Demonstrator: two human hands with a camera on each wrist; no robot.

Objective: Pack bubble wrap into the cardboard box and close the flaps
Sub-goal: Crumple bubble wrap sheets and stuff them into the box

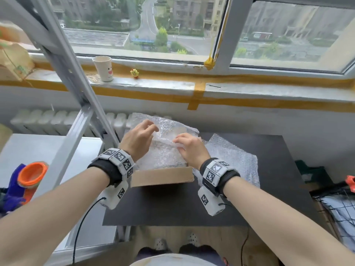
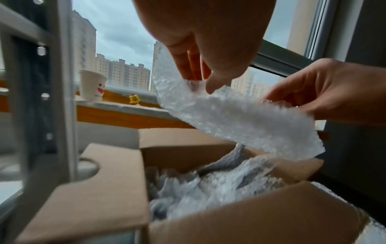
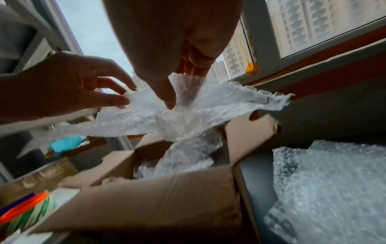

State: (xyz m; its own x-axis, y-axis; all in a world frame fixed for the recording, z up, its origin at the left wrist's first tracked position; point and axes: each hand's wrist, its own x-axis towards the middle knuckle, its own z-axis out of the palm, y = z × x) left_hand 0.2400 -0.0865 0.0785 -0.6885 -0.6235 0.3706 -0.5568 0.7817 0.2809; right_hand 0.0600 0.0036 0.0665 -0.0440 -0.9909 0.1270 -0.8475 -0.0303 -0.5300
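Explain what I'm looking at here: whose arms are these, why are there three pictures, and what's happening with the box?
There is no machine here: a person works with bare hands. The wide picture comes from a camera on their head, looking down. The other two come from cameras strapped to each wrist, looking along the hand. The left hand and right hand each pinch the edge of one bubble wrap sheet, holding it above an open cardboard box. The left wrist view shows crumpled bubble wrap already inside. The box sits on a black table, and a spare sheet lies beside it on the person's right. A paper cup and a small yellow toy stand on the windowsill behind.
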